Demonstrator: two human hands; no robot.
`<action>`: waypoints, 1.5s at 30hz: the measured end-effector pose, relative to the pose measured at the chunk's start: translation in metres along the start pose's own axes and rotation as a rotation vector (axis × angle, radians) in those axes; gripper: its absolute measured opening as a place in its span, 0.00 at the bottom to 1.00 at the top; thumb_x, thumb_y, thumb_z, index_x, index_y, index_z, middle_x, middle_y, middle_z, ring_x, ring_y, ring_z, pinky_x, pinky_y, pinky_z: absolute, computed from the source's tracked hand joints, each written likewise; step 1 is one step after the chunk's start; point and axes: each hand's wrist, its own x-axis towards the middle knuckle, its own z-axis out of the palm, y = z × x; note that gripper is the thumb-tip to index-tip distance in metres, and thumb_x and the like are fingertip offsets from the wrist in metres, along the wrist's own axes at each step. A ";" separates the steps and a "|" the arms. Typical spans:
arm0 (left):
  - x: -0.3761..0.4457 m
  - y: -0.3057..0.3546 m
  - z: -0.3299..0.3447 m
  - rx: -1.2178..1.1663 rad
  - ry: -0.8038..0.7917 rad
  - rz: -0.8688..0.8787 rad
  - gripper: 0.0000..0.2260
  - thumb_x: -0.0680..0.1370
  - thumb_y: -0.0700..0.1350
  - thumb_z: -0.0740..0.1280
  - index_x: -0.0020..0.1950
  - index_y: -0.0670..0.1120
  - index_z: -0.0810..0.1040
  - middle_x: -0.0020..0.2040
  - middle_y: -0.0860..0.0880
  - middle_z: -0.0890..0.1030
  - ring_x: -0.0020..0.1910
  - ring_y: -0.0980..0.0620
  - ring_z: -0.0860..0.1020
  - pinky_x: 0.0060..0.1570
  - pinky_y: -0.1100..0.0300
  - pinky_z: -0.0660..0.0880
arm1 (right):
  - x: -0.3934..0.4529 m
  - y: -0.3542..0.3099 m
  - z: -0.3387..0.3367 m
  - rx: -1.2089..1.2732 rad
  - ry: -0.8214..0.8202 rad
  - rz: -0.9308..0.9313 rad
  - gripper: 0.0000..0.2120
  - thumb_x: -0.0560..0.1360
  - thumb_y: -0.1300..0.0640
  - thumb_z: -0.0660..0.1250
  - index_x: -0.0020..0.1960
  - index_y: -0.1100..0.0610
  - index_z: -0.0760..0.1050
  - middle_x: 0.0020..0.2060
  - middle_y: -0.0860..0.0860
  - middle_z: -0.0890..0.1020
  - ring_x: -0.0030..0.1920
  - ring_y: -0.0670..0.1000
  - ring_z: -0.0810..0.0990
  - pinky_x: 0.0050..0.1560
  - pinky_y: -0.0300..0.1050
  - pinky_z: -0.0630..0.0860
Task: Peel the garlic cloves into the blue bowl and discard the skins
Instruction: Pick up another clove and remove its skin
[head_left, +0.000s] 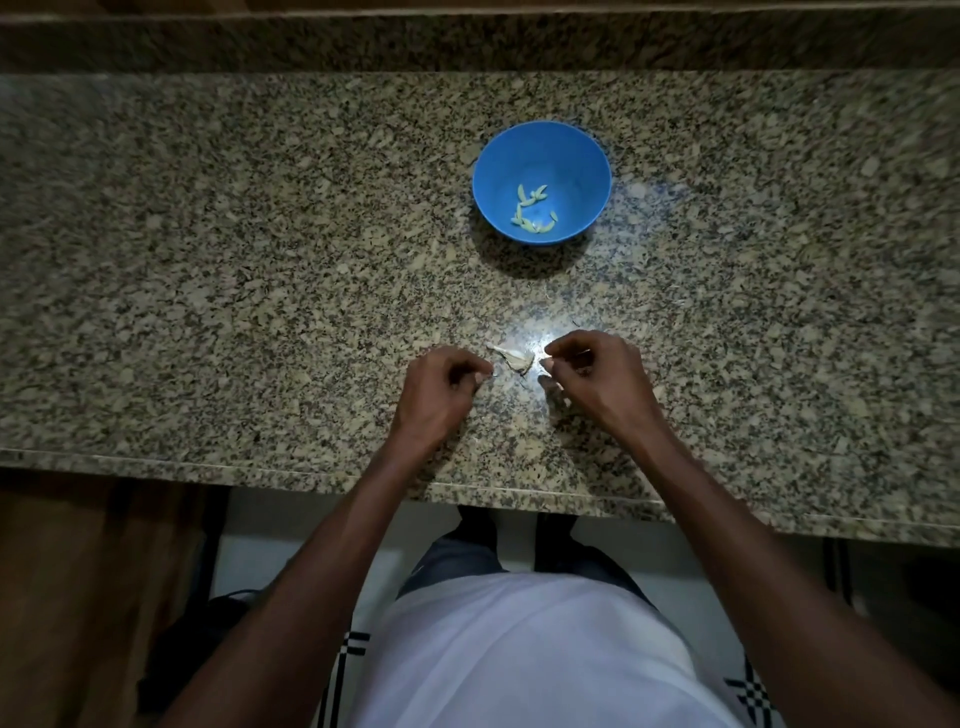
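- Speckled granite countertop (260, 260) runs across a dim kitchen, lit by one bright patch near its front edge, just above where the person stands.
- Toward the back sits the blue bowl (541, 183), holding a small scatter of pale peeled cloves (531, 208) on its floor.
- Between the hands, in the bright patch, lies a small heap of garlic skins (513, 357), papery and whitish; whether an unpeeled clove hides in it I cannot tell.
- Left hand (441, 387) is curled, fingertips drawn together beside the heap; it may pinch a scrap of skin, but that is too small to confirm.
- Right hand (589, 374) is likewise curled, fingertips pinched together on the heap's other side; what they hold, if anything, is unclear.
- Risk, as I judge it: the skins are feather-light, so a quick sweep or a breath could scatter them over the mottled stone, where the pattern would hide them.
- Poor light could also let a clove go out with the skins.
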 end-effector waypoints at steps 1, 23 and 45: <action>0.000 -0.001 0.001 0.026 -0.003 0.012 0.07 0.79 0.35 0.72 0.53 0.45 0.87 0.53 0.50 0.86 0.47 0.66 0.80 0.49 0.74 0.78 | 0.002 -0.002 0.002 -0.038 -0.004 -0.036 0.11 0.79 0.57 0.73 0.60 0.59 0.84 0.52 0.52 0.86 0.46 0.44 0.83 0.47 0.29 0.75; -0.013 -0.009 0.004 0.020 0.004 0.086 0.03 0.81 0.40 0.70 0.48 0.43 0.79 0.43 0.49 0.83 0.41 0.56 0.82 0.37 0.67 0.77 | 0.024 -0.023 0.026 -0.163 -0.036 -0.139 0.07 0.73 0.67 0.67 0.42 0.59 0.82 0.37 0.50 0.83 0.36 0.48 0.82 0.37 0.46 0.82; -0.016 -0.007 0.021 0.223 0.104 0.103 0.15 0.81 0.35 0.63 0.67 0.43 0.78 0.62 0.47 0.73 0.63 0.50 0.71 0.65 0.53 0.75 | -0.012 -0.010 0.035 -0.276 -0.242 -0.155 0.14 0.77 0.72 0.63 0.60 0.63 0.79 0.59 0.62 0.73 0.58 0.63 0.73 0.58 0.58 0.75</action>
